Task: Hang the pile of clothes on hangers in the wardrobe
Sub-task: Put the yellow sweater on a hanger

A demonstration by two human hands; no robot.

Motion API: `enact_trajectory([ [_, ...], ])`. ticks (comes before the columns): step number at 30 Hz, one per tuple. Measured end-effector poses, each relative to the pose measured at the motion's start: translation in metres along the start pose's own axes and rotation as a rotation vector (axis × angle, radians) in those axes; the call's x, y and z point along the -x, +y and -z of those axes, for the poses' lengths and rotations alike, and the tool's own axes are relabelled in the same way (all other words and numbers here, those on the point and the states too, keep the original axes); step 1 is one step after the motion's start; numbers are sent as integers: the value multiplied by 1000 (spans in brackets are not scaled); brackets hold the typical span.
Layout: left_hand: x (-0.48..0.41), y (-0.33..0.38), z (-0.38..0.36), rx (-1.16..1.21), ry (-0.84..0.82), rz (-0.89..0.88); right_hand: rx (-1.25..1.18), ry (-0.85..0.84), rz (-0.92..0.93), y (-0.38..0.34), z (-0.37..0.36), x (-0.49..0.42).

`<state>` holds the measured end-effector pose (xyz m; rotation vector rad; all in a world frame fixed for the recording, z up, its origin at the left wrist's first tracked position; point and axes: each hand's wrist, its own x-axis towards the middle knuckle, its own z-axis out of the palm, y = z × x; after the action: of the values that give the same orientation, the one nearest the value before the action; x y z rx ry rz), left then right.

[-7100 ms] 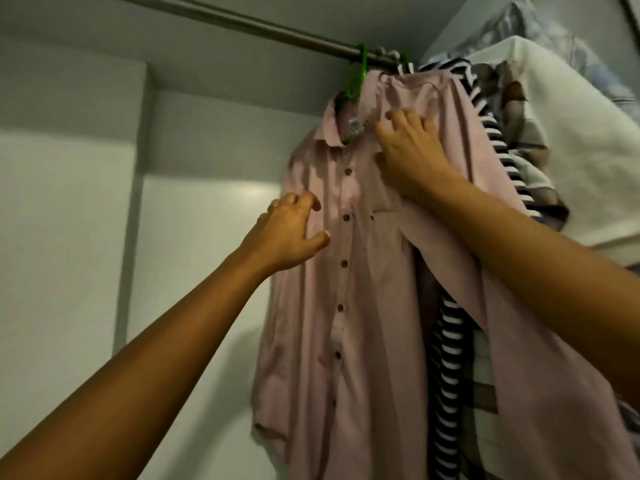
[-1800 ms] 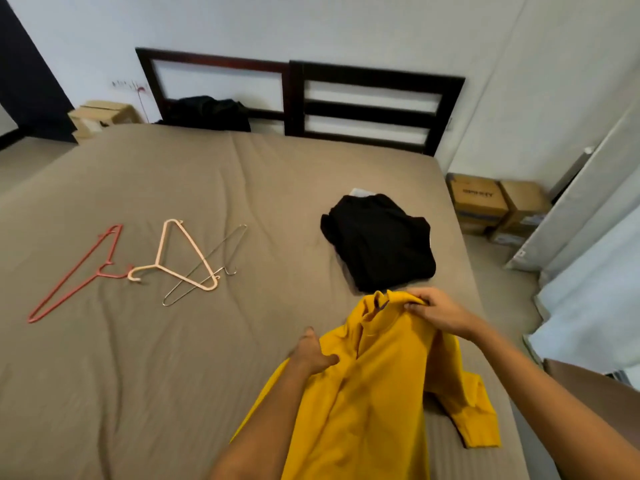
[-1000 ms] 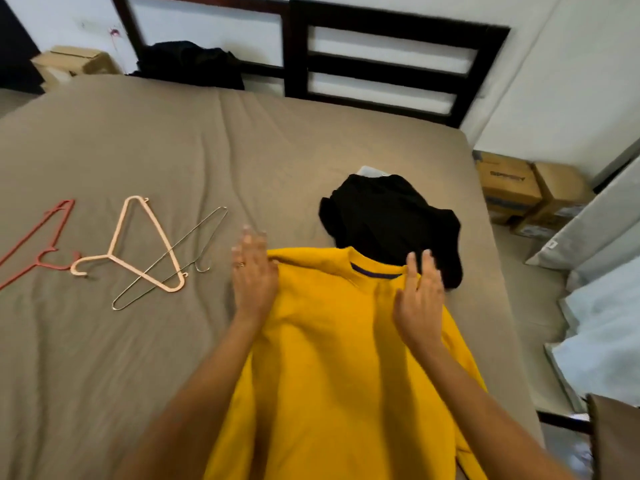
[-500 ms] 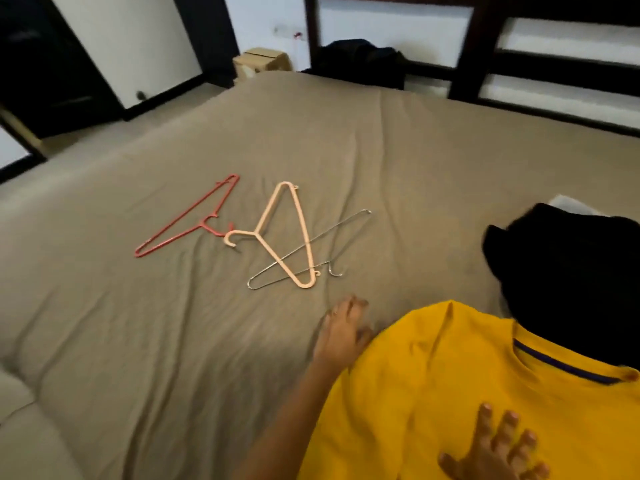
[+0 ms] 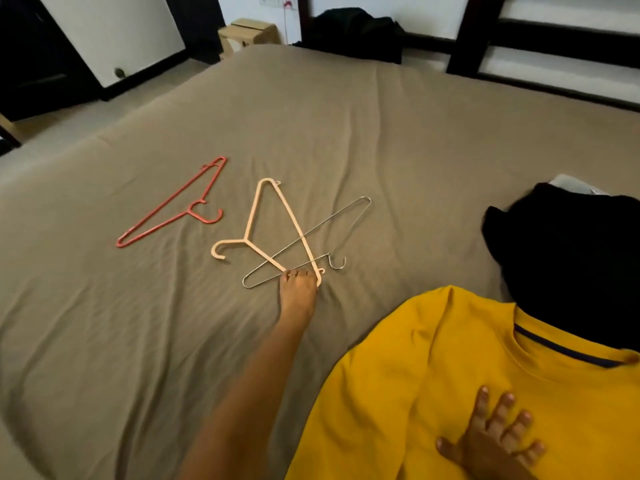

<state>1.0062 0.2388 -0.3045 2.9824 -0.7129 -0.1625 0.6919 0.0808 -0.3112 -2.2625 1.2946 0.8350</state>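
Peach hanger (image 5: 246,240) crosses wire hanger (image 5: 332,217); left fingers (image 5: 294,274) grip it, right fingers (image 5: 498,410) spread on shirt (image 5: 433,358).

Bare sheet (image 5: 138,341) lies open across the near left and far middle. The wire hanger (image 5: 332,220) crosses the peach hanger (image 5: 254,210), the red hanger (image 5: 189,211) just left; yellow shirt (image 5: 415,375) and black clothes (image 5: 571,265) fill the right.

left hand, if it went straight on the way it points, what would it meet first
The peach hanger: the left hand is at its near corner, where the wire hanger crosses it; grip unclear.
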Motion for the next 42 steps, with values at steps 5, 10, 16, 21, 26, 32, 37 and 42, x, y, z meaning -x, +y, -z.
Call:
enact_trajectory([
  [5, 18, 23, 13, 50, 126, -121, 14, -53, -78, 5, 10, -4],
  [10, 13, 33, 53, 291, 367, -40, -36, -40, 41, 13, 8, 6],
  [16, -12, 13, 156, 570, 703, 123, -16, -29, 80, 17, 3, 6],
  [21, -48, -41, 223, 779, 835, 517, -7, -27, 72, 17, -1, 4],
  [26, -26, -43, 228, 786, 889, 463, 14, -46, 16, 12, 4, 5],
  [32, 19, -5, 181, 889, 801, 377, -183, 126, -71, -52, 44, 25],
  [37, 56, 14, 168, 924, 782, 317, -938, 118, 452, -171, 125, 44],
  [42, 85, 13, 179, 890, 798, 173, -1453, -457, 429, -261, 192, 74],
])
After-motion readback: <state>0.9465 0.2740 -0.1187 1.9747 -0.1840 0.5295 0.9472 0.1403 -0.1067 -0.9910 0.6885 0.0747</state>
